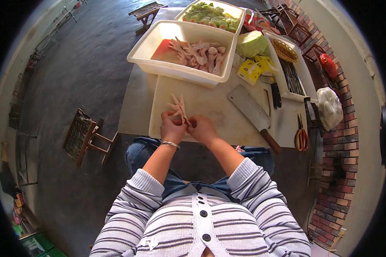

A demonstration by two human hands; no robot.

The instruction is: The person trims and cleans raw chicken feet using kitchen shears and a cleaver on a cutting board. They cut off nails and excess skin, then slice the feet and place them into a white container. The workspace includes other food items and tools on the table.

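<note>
Over the near left part of a white cutting board point(212, 106), my left hand point(173, 127) and my right hand point(203, 128) meet around one chicken foot point(180, 107). Its toes point away from me, and my fingers cover its lower part. My left hand grips it from the left; my right fingertips pinch it from the right. Beyond the board stands a white plastic tub point(180, 74) with several chicken feet point(201, 56) and some reddish liquid. A cleaver point(251, 107) with a wooden handle lies at the right of the board, its handle past the near edge.
Right of the board lie a black-handled knife point(276, 93) and scissors point(301, 138). Farther back are yellow tissue packs point(251, 71), a cabbage point(252, 44), a tub of leafy rolls point(210, 16), and a long bin point(304, 91) with a wicker basket point(284, 50). A stool point(80, 136) stands left.
</note>
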